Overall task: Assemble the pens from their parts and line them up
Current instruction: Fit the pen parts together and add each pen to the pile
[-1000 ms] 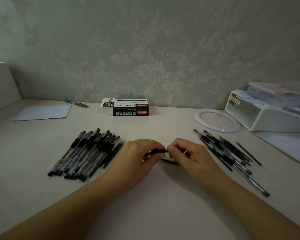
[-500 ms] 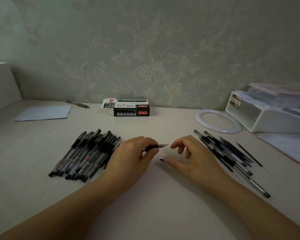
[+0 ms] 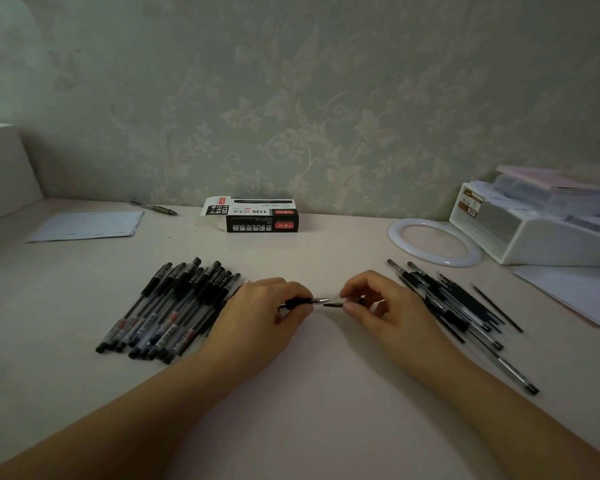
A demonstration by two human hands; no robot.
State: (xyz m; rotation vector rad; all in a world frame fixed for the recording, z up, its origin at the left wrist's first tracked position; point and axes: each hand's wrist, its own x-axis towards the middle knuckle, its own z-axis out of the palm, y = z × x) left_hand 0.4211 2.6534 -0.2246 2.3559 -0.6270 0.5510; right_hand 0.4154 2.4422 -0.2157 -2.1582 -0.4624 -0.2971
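the pen (image 3: 303, 301) lies almost level in the air just above the middle of the bench (image 3: 309, 393), its metal tip pointing to the right. it has a black grip part, and the rest of its body is hidden inside the left hand (image 3: 262, 315), whose fingers are curled around it. the right hand (image 3: 383, 308) is just beside, and its thumb and forefinger pinch a small clear cap (image 3: 342, 302) with a dark end; the cap opening faces the pen tip and the two are very near, but i cannot tell if they touch.

on the left side of the bench the finished pens (image 3: 174, 308) lie close side by side in a slanted row, with black caps toward the wall and clear bodies toward the front edge. on the right side the loose pen parts (image 3: 454, 306) lie in a less tidy heap: clear bodies, black pieces and thin dark refills, with one long body reaching toward the front right.

at the back edge, in the middle, stands a black and white pen box (image 3: 260, 218) with its flap open. to the back left there is a sheet of paper (image 3: 87, 226) and a single pen (image 3: 153, 207) near the wall. to the back right lie a white ring (image 3: 397, 237), a white plastic box (image 3: 541, 233) with papers on top, and more white paper (image 3: 575, 292) near the right edge.

the bench is pale and smooth, the wall (image 3: 309, 98) behind has a floral pattern, and the light is dim.
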